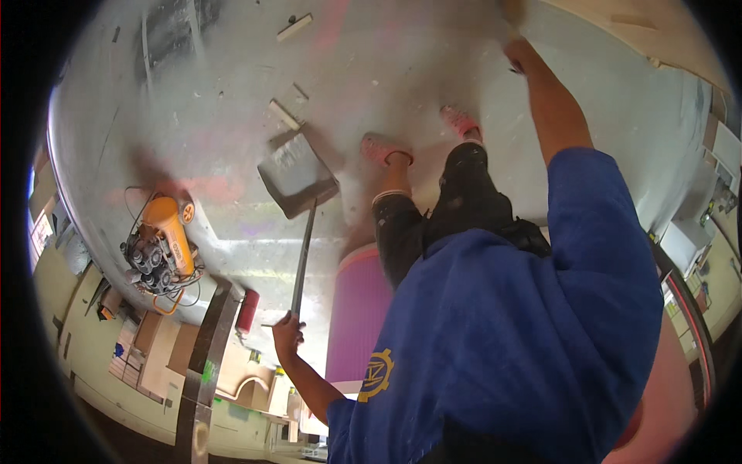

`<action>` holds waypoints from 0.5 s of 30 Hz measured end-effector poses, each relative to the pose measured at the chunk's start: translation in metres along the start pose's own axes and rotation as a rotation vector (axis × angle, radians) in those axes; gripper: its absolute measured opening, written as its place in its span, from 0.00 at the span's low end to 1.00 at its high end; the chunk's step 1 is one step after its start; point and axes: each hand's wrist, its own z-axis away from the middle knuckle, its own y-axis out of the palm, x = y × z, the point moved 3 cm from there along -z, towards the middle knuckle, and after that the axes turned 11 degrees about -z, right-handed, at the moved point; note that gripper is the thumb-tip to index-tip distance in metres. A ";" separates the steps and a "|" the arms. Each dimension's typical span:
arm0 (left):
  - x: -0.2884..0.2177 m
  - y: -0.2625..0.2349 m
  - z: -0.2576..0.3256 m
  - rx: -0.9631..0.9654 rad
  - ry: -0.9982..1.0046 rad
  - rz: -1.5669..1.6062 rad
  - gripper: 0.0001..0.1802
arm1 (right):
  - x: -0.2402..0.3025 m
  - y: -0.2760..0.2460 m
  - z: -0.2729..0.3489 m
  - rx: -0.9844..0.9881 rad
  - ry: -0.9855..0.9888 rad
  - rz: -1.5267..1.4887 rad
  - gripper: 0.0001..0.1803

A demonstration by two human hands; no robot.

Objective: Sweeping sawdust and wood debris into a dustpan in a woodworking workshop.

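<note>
My left hand (pixel 287 334) has its fingers clamped on the handle (pixel 304 259) of a grey dustpan (pixel 297 174), which lies left of the pink shoes (pixel 384 149). My right hand (pixel 522 59) is far right, beside a blurred brown thing (pixel 513 14); I cannot tell whether its fingers grip it. I judge the step as placing the pan; next calls for keeping it steady near the wooden offcut (pixel 284 114). Across the scuffed floor (pixel 402 73), an orange compressor (pixel 171 236) sits left.

One head-worn fisheye view looks steeply down, close above the blue shirt (pixel 495 332). It spans the floor (pixel 410 66) between the left hand (pixel 289 334) and right hand (pixel 521 57).
</note>
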 end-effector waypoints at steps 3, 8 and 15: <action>0.023 -0.039 -0.004 -0.097 -0.069 -0.105 0.22 | 0.177 0.149 0.088 0.147 -0.430 0.316 0.08; -0.018 -0.093 -0.052 -0.284 0.116 -0.354 0.14 | 0.268 0.220 0.208 0.193 -0.805 0.431 0.10; -0.013 -0.144 -0.103 -0.913 0.333 -0.583 0.15 | 0.229 0.196 0.279 0.206 -0.636 0.130 0.14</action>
